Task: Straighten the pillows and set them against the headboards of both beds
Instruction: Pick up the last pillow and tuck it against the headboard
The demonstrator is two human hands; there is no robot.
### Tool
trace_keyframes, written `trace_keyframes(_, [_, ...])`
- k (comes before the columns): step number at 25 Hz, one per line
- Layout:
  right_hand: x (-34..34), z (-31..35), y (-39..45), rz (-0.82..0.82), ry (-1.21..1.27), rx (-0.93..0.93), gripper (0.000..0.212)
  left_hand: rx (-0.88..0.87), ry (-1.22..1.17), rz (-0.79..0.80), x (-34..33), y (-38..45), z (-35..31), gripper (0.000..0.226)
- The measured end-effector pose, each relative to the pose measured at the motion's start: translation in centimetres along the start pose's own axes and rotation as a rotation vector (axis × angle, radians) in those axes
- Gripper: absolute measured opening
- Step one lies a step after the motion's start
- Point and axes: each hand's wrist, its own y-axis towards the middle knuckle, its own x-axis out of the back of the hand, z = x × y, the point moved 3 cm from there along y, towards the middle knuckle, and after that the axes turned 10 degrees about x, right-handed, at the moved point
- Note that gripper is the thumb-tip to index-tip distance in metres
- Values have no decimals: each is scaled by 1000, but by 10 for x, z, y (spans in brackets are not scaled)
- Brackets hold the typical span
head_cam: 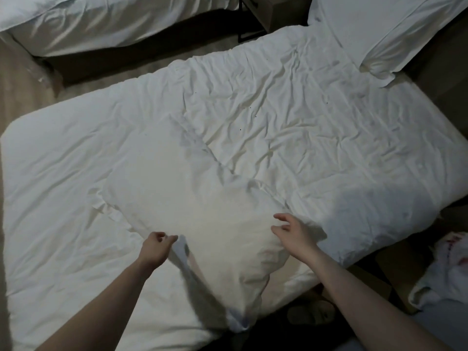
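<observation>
Covering the near bed (291, 117), a wrinkled white duvet; a second bed (101, 24) stands across a brown floor (17, 79). One white pillow (192, 198) lies askew on the duvet, another (390, 29) at the head end. Left hand (155, 247) pinches its edge; right hand (295, 231) hovers, fingers loosely spread

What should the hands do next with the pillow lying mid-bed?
Probably close the right hand on the pillow for a two-sided grip before lifting. The left hand already pinches its near-left edge, while the right hovers open over the right side. The pillow lies skewed across the duvet, far from the other pillow at top right.
</observation>
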Motion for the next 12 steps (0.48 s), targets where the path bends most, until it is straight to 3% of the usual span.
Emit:
trace_keyframes(2, [0,-3,24,-44,-78,5,44,84,-90,-51,-6,25,-5,68])
trace_keyframes(5, [-3,-12,62,-93,-204,15,62,322,-272,-70,-21,50,-5,129])
trace_keyframes(7, [-11,-20,80,-60,-215,-38,85,380,-346,-14,-25,63,-6,141])
trace_keyframes(9, [-20,-27,89,30,-224,-122,104,379,-335,30,-25,76,-4,132])
trace_keyframes(12, [-27,-16,87,132,-234,-153,103,226,-309,-32,-14,70,-11,83])
